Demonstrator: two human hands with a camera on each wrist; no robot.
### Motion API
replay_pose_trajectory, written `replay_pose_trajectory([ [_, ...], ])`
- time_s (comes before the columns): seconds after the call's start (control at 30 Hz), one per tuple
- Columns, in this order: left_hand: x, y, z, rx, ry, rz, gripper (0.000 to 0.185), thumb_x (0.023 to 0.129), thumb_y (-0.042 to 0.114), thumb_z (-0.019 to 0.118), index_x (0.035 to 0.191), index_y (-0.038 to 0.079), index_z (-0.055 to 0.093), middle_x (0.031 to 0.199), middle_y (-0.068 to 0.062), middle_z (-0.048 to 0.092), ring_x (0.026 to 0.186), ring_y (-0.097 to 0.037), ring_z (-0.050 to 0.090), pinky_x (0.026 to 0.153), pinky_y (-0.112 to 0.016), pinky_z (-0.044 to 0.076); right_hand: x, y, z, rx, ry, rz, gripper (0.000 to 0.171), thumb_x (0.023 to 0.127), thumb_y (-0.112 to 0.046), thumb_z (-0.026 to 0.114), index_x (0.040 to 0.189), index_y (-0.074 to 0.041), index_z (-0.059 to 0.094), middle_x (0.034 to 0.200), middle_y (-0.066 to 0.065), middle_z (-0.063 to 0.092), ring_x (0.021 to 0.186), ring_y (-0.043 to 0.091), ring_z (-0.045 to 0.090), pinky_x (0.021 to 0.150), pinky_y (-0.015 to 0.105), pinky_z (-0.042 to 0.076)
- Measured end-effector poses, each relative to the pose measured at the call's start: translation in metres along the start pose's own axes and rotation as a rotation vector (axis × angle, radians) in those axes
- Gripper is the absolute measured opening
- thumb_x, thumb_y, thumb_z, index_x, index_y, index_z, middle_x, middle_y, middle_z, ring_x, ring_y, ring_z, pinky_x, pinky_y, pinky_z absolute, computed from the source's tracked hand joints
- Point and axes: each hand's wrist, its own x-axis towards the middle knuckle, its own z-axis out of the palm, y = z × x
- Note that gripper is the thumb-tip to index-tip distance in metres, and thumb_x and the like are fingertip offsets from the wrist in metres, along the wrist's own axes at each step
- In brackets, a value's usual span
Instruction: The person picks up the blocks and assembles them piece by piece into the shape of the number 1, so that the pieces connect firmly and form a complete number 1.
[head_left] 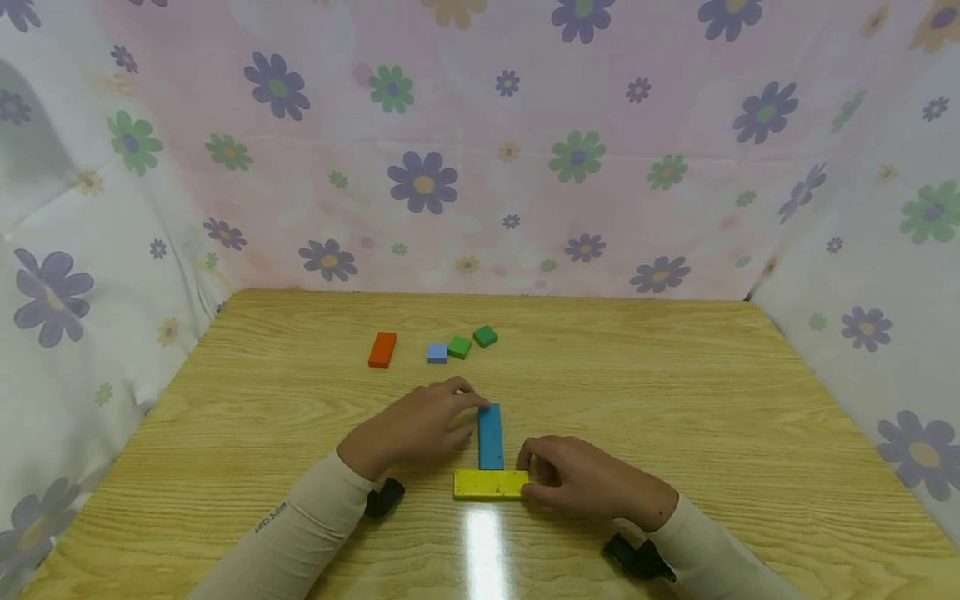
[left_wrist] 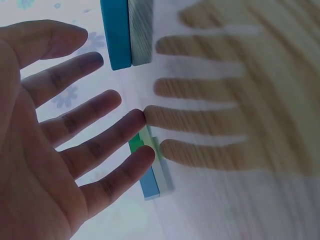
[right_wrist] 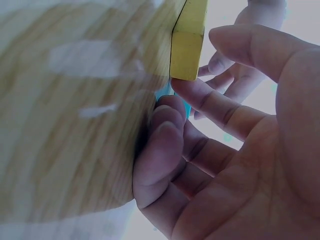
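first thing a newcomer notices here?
Near the front of the wooden table, a blue block and a yellow block meet in a T. The left hand touches the blue block; the right hand is at the yellow block's right end. Behind lie an orange block and three small blocks.

1. In the left wrist view the blue block (left_wrist: 116, 32) is cut off by the top edge, and the desk (left_wrist: 250, 75) is blurred.
2. There a finger covers part of the green block (left_wrist: 136, 142).
3. In the right wrist view the yellow block (right_wrist: 189, 40) runs off the top edge.
4. In the head view the right hand (head_left: 581, 482) hides the yellow block's right end; whether it grips cannot be told.
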Motion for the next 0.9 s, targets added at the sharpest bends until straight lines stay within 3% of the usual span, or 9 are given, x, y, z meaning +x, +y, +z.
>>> replay_pose_trajectory([
  [0.4, 0.0, -0.006, -0.004, -0.05, -0.012, -0.056, 0.035, 0.102, 0.025, 0.055, 0.136, 0.021, 0.063, 0.134, -0.004, 0.06, 0.118, -0.025, 0.061, 0.098, -0.044, 0.051, 0.0, 0.001, 0.001, 0.012, -0.004, 0.0, 0.018, 0.097, -0.033, 0.066, 0.108, -0.018, 0.063, 0.078, -0.014, 0.057, 0.065, -0.002, 0.051, 0.064, 0.02, 0.047],
  [0.67, -0.004, -0.015, -0.012, 0.017, 0.03, -0.095, 0.037, 0.102, 0.03, 0.056, 0.138, 0.021, 0.061, 0.139, -0.005, 0.059, 0.13, -0.03, 0.055, 0.106, -0.057, 0.042, -0.001, 0.001, 0.001, 0.002, -0.002, 0.002, 0.019, 0.097, -0.033, 0.066, 0.109, -0.019, 0.064, 0.079, -0.015, 0.057, 0.066, -0.002, 0.051, 0.066, 0.021, 0.047],
  [0.9, -0.008, -0.023, -0.023, 0.07, 0.07, -0.123, 0.044, 0.102, 0.029, 0.058, 0.143, 0.014, 0.056, 0.144, -0.01, 0.055, 0.136, -0.034, 0.05, 0.11, -0.059, 0.04, -0.001, 0.001, 0.001, 0.004, -0.004, 0.001, 0.019, 0.098, -0.032, 0.065, 0.11, -0.018, 0.064, 0.079, -0.015, 0.058, 0.067, -0.002, 0.051, 0.067, 0.021, 0.048],
])
